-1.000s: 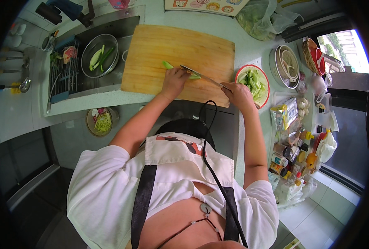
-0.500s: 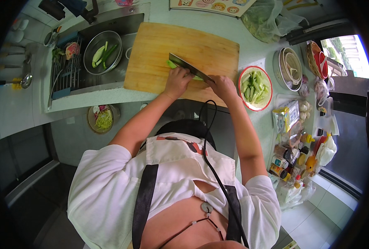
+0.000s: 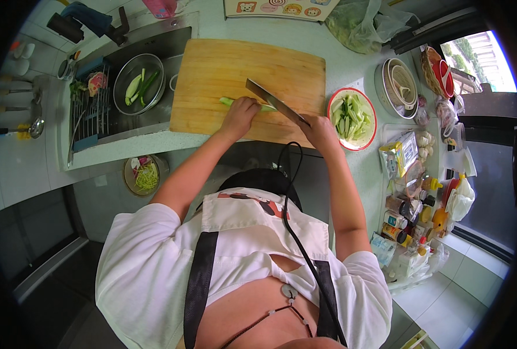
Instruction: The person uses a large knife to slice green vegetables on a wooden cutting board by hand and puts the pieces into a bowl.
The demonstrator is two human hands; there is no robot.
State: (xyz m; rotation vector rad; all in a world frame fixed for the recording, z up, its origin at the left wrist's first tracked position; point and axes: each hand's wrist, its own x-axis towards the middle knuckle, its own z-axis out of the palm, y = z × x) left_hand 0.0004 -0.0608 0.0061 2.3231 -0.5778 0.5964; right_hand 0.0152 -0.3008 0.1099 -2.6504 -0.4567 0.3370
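Observation:
A long pale-green piece of gourd (image 3: 226, 101) lies across the wooden cutting board (image 3: 247, 64), near its front half. My left hand (image 3: 240, 115) is closed over the gourd's middle, pressing it to the board, so a stretch of it is hidden. In my right hand (image 3: 321, 132) is the handle of a kitchen knife (image 3: 273, 100), its broad blade slanting up and left above the gourd's right end. Whether the edge touches the gourd I cannot tell. Cut green pieces (image 3: 351, 119) fill a red-rimmed bowl (image 3: 331, 109) just right of the board.
On the left, a metal bowl (image 3: 119, 104) with green gourd pieces stands in the sink (image 3: 171, 41). Below the counter is a bin (image 3: 132, 187) with peelings. Nested strainers (image 3: 380, 87) and a tray of bottles and garlic (image 3: 425, 145) line the right side. A plastic bag (image 3: 357, 26) lies behind.
The knife has shifted right and its blade stands farther from my left hand. More of the gourd now shows left of my fingers. The whole view has moved slightly.

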